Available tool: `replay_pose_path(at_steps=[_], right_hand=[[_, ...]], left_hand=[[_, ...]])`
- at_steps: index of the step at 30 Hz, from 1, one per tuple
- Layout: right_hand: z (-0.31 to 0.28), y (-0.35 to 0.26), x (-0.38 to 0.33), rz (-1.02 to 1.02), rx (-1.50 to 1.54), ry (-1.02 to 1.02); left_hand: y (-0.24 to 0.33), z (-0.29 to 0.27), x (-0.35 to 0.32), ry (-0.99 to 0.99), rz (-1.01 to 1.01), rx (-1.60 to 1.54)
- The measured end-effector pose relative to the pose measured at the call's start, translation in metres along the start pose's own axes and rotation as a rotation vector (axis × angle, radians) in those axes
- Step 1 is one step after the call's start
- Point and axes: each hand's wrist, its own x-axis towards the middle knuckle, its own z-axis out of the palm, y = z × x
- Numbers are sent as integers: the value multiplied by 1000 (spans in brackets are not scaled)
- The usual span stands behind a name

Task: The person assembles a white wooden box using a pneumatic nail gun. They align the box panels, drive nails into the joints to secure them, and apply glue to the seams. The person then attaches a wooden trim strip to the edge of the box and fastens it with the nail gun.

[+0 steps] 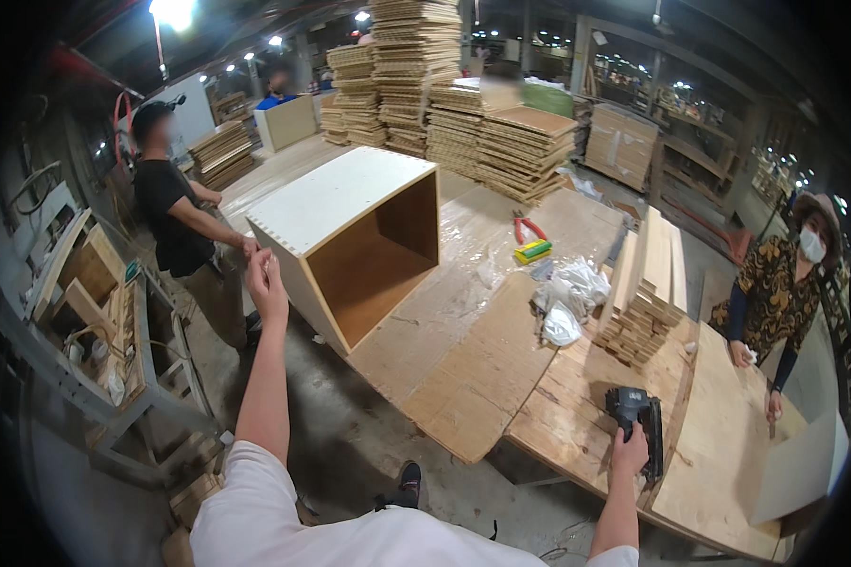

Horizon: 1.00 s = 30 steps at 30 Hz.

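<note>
My right hand (631,450) is wrapped round the handle of a black nail gun (626,404), which is at the front edge of the plywood worktable (567,416). Out to the left, my left hand (269,285) is raised with its fingers bent together beside a box-shaped cabinet. What those fingers hold, if anything, is too small to make out. The cabinet (350,194) has a white top and an open brown inside facing right. It rests on the table, its near corner at the table edge. A co-worker's hand (249,248) is close to my left fingertips.
Red-handled pliers (529,229), a yellow-green packet (533,251) and crumpled plastic (572,293) lie mid-table. Wooden strips (643,293) are stacked on the right; tall panel stacks (414,76) stand behind. A masked person (775,283) holds a pale panel (799,468) at right.
</note>
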Motion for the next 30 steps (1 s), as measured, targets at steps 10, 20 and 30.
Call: replay_pose_path(at_steps=[10, 20, 30], right_hand=[[8, -6, 2, -6, 1, 63], [-3, -34, 11, 32, -92, 9], [-4, -19, 5, 21, -92, -26]], left_hand=[[-130, 5, 30, -326, -529, -128], [-171, 45, 59, -525, -557, -665], [-1, 8, -83, -829, -165, -28]])
